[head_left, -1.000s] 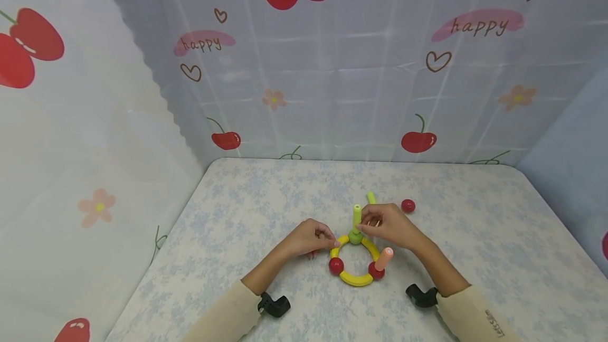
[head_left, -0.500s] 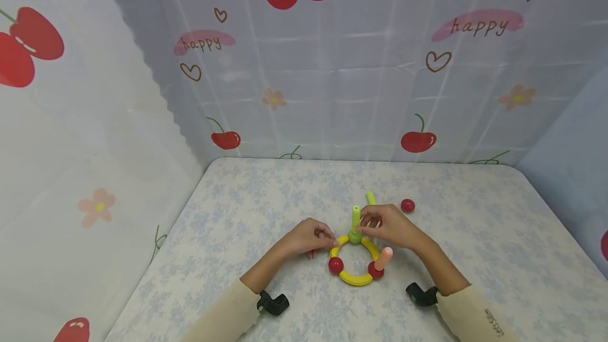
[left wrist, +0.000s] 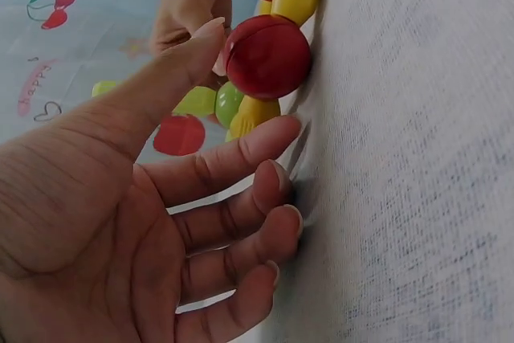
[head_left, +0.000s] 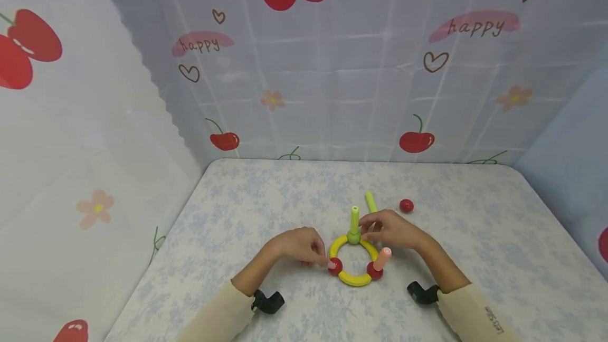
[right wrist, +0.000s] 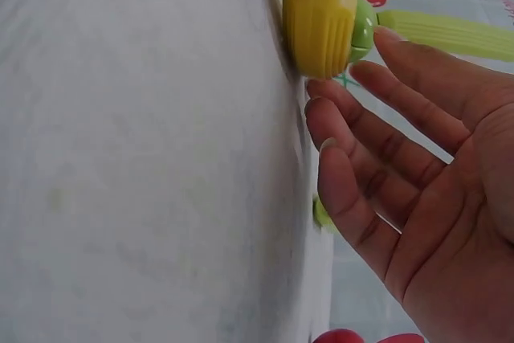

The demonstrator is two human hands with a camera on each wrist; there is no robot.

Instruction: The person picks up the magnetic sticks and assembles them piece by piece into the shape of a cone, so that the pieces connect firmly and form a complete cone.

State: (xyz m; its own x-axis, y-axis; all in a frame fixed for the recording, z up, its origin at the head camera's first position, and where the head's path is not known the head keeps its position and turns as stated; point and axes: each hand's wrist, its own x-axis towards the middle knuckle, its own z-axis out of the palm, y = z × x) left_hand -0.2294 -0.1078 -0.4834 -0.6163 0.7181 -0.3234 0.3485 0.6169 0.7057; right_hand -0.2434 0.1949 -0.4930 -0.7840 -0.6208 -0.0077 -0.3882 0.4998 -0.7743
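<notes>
1. Yellow ring (head_left: 355, 279) lay on the counter (head_left: 266, 194) between our left grip (head_left: 301, 246) and right grip (head_left: 393, 228).
2. We had the left grip spread, thumb at a red ball (left wrist: 271, 58).
3. Our right grip was spread just beside the green ball (head_left: 353, 238), a loose ball (head_left: 406, 206) beyond it.

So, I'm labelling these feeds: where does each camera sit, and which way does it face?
Head: worn on the head, facing forward and down at the ring toy on the table; left hand, right hand and sleeves show.
Left wrist: worn there, facing a red ball; left hand shows, right hand beyond.
Right wrist: worn there, facing a yellow rod; right hand shows.
Shared: both wrist views show the green ball.
</notes>
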